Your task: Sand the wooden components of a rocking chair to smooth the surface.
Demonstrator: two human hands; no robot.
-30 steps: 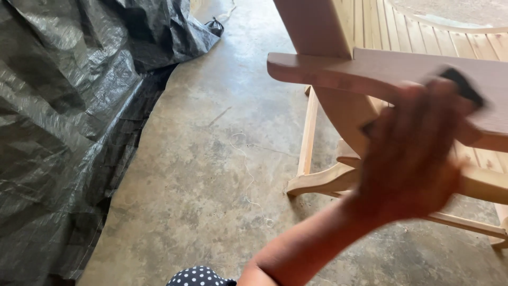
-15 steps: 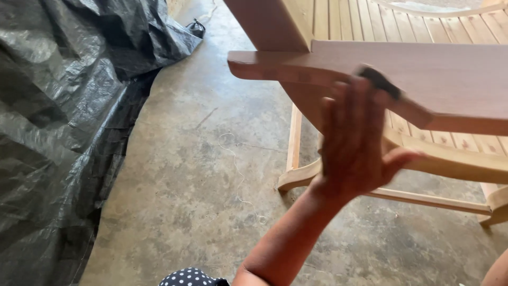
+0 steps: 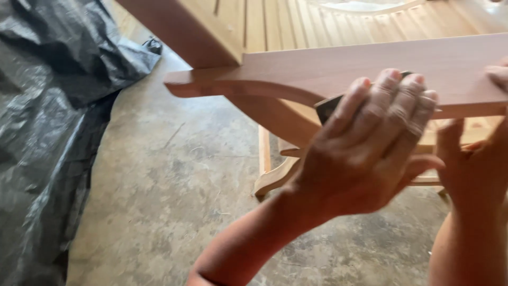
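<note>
**A:** What is the grip doing?

**B:** The left hand [image 3: 365, 153] has its fingers [image 3: 394, 98] pressed close together and curled over a dark flat sanding pad [image 3: 328, 107], pinning it against the lower edge of a wooden armrest [image 3: 338, 69]. Only a dark corner of the pad shows beside the fingers. The thumb sticks out to the right, below the board.

**A:** And how is that arm held?

**B:** The forearm rises from the bottom centre of the view, angled up and to the right, with the back of the hand facing the camera and the wrist slightly bent.

**A:** What about the other hand?

**B:** The right hand [image 3: 476, 164] is at the right edge, partly cut off. Its thumb reaches up under the armrest and fingertips show on the top face, so it clasps the board itself. How tightly, I cannot tell.

**A:** What does the armrest look like?

**B:** It is a broad, smooth, reddish-brown board running level across the upper part of the view, with a rounded end at the left and a curved brace below. It belongs to a slatted wooden chair [image 3: 296, 26] of paler wood, which stands on a concrete floor [image 3: 174, 185].

**A:** Anything nearby?

**B:** A crumpled black plastic sheet [image 3: 47, 122] lies on the floor at the left, well apart from the hands.
</note>
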